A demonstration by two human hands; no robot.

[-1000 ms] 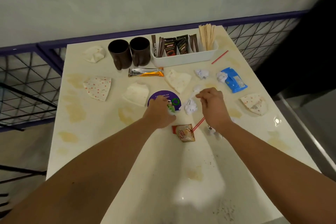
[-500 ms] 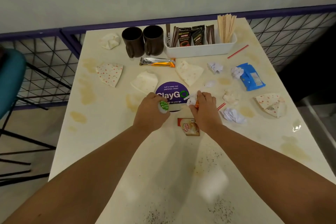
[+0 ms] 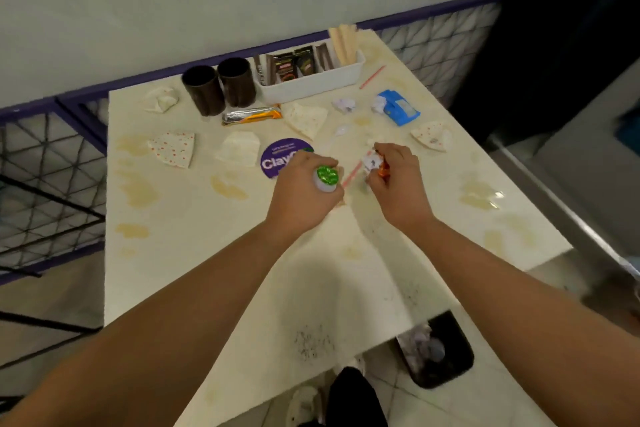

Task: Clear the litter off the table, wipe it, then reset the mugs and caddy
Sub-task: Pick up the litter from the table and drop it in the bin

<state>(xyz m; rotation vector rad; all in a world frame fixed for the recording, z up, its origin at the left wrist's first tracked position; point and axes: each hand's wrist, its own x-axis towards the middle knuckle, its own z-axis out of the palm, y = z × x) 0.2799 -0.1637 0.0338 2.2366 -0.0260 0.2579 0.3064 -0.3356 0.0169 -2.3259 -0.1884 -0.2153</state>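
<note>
Standing on: cream worktop, tan stains, litter, mugs beside caddy at far edge.
Left hand: curled round green-lidded cup.
Right hand: gripping crumpled wrappers.
Room: purple railing, bin on floor.

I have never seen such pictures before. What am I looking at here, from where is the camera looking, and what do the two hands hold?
There is no machine: a person's two bare hands work, filmed by a camera worn on the head, looking down. The left hand grips a small white cup with a green foil lid. The right hand holds crumpled white paper and an orange wrapper. On the stained cream table lie used napkins, a blue packet, two dark brown mugs and a white plastic caddy with sachets and wooden sticks. A black bin stands on the floor.
</note>
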